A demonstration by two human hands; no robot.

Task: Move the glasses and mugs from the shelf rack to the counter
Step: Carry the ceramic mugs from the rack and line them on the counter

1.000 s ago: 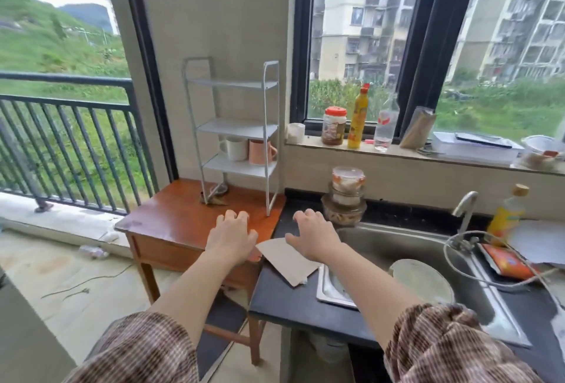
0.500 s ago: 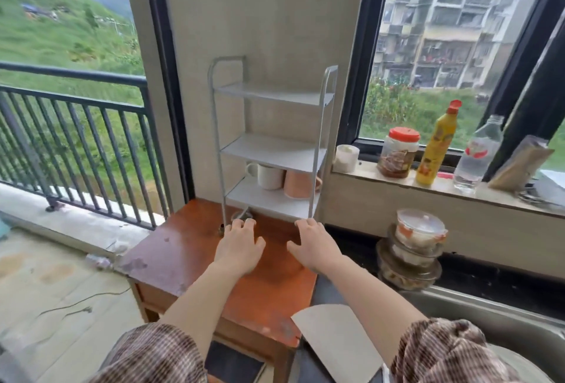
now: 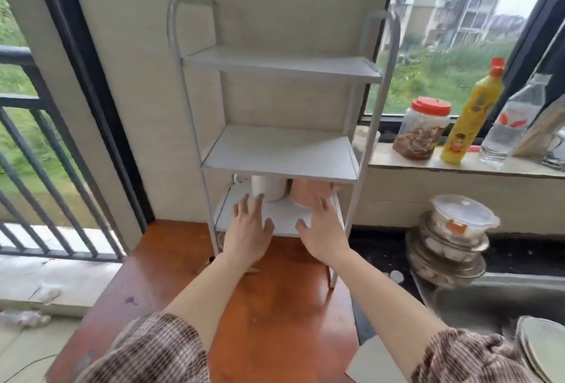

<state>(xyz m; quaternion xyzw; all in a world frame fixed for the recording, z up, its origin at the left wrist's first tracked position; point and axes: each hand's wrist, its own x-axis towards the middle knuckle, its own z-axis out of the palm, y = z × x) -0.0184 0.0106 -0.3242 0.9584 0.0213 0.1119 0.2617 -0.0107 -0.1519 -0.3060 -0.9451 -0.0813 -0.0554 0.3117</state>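
1. Two grips are what this step is calling for, by my reading. Each set of fingers should be wrapping low round a mug's body with the thumb opposite. The mug should then be sliding straight out toward the person before any lift, because the middle shelf is sitting close above the mugs.
2. The left fingers (image 3: pixel 246 204) are lying straight and a little spread, holding nothing. Their tips are sitting right at the foot of the white mug (image 3: pixel 269 188); I cannot tell whether they are touching it.
3. The right fingers (image 3: pixel 319 204) are lying the same way, also holding nothing. Their tips are overlapping the lower edge of the pink mug (image 3: pixel 307 193), and contact there is equally unclear.
4. The left hand (image 3: pixel 247 229) and right hand (image 3: pixel 321 231) are hovering palm down, side by side and apart, over the front of the bottom shelf (image 3: pixel 286 217).
5. Both mugs are standing toward the back of that shelf in the shelf rack (image 3: pixel 281 153), white on the left and pink just beside it. Their upper parts are hiding behind the middle shelf.
6. The rack is standing on a wooden bench (image 3: pixel 275 306). The dark bench (image 3: pixel 379 249) lies to the right beside the sink (image 3: pixel 477 300), so the right hand is likely facing the shorter carry.
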